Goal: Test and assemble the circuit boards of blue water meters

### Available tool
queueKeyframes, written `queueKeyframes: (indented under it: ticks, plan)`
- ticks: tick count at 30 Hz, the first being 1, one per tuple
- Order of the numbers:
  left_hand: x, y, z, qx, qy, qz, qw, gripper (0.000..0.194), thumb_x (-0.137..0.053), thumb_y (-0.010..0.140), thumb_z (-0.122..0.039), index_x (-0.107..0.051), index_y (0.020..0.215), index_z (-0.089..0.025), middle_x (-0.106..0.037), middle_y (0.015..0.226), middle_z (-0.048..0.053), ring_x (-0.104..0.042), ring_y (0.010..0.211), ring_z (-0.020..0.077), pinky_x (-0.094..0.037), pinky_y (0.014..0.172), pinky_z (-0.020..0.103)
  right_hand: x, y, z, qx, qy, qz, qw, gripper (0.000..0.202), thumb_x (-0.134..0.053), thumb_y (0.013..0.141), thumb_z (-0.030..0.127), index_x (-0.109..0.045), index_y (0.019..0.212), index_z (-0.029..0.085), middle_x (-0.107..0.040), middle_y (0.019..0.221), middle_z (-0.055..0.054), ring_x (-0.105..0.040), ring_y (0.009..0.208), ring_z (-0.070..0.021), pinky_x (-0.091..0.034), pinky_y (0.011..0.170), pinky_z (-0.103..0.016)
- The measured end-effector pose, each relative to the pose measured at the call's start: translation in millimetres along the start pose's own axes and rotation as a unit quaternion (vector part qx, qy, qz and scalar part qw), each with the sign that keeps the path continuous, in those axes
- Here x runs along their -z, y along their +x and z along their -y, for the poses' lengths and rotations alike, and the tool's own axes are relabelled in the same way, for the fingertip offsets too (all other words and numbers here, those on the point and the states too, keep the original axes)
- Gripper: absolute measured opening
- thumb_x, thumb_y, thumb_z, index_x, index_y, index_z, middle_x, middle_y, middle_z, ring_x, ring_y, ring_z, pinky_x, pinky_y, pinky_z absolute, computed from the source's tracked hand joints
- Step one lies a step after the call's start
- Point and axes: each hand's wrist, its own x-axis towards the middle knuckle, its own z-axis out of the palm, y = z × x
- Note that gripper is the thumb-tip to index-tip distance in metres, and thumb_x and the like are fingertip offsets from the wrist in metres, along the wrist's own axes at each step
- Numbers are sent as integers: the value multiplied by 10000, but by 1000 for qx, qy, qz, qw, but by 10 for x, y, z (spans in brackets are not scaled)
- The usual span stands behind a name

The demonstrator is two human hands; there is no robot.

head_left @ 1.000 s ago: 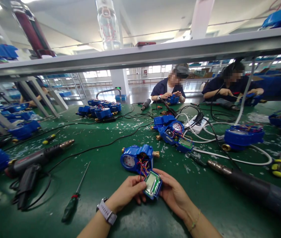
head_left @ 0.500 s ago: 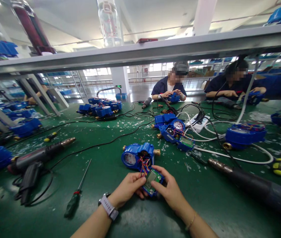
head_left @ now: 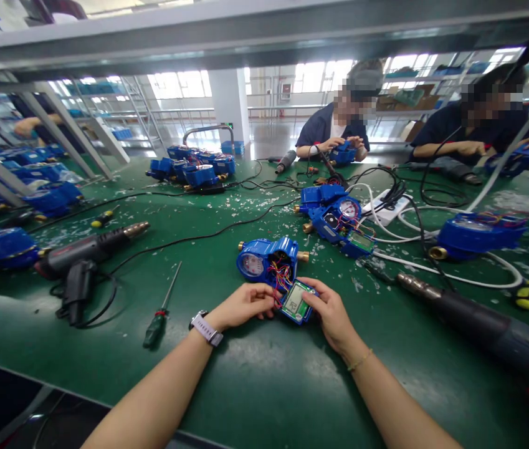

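A blue meter (head_left: 252,263) with a round dial and brass ends lies on the green table (head_left: 245,380), its wire compartment open. Coloured wires run from it to a blue display module (head_left: 298,302) with a green circuit board and a small screen. My right hand (head_left: 332,308) grips the module's right side, thumb on the board's face. At the module's left edge, my left hand (head_left: 248,304) has its fingers pinched by the red wires; what lies between the fingertips is too small to make out.
A screwdriver (head_left: 164,305) and a heat gun (head_left: 86,255) lie left; another heat gun (head_left: 474,324) lies right. More blue meters (head_left: 324,209), cables and a power strip (head_left: 386,209) sit beyond. Two people work across the table under a shelf (head_left: 227,37).
The view has tilted down. My left hand has shifted off the module's face to its left edge, and the module now lies flatter with its screen more visible. My right hand still holds it.
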Motion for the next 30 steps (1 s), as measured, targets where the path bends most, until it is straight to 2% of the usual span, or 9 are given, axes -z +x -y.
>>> queueKeyframes:
  ticks: [2,4,9,15,20,30]
  plan:
    - [-45,-9,-1,-8,-8,8,1000,424,-786,699,-333,-656,1053,-140,-666,840,33,-635,700,133,-471,606,226,6,-2,10,-9,10,2,1000,435,-795,704,420,-686,1063,200,-707,1011,-58,-640,831,-237,-500,772,-357]
    - [-92,-4,20,-21,-15,5,1000,443,-798,674,-292,-650,1061,-134,-659,820,26,-625,706,134,-483,656,252,14,-7,28,-17,19,4,1000,430,-799,700,413,-691,1057,198,-710,1002,-58,-644,819,-229,-501,757,-339]
    - [-141,32,80,-51,-17,-32,998,271,-778,677,-297,-640,832,-123,-631,693,-5,-561,626,106,-447,644,247,22,-39,81,-29,27,26,999,430,-784,729,431,-667,1073,202,-711,982,-55,-656,838,-234,-505,778,-341]
    - [-181,22,48,-78,-9,-58,995,250,-754,680,-325,-594,722,-138,-595,665,-26,-521,626,101,-417,632,235,-7,-64,83,-1,7,53,999,499,-786,741,434,-590,1153,232,-685,1070,-49,-640,945,-249,-499,856,-364]
    - [-199,15,51,-81,-4,-71,994,213,-726,684,-276,-570,740,-143,-606,722,-17,-521,645,97,-405,627,227,-30,-45,27,31,-25,22,999,483,-760,752,445,-580,1145,229,-685,1040,-49,-640,925,-252,-505,850,-376]
    - [-139,37,81,-52,-9,-43,998,268,-738,689,-297,-552,808,-146,-555,701,-31,-506,608,86,-401,600,227,-65,-82,3,95,-129,-31,987,442,-689,792,389,-572,1169,191,-658,1040,-76,-614,883,-257,-490,789,-377]
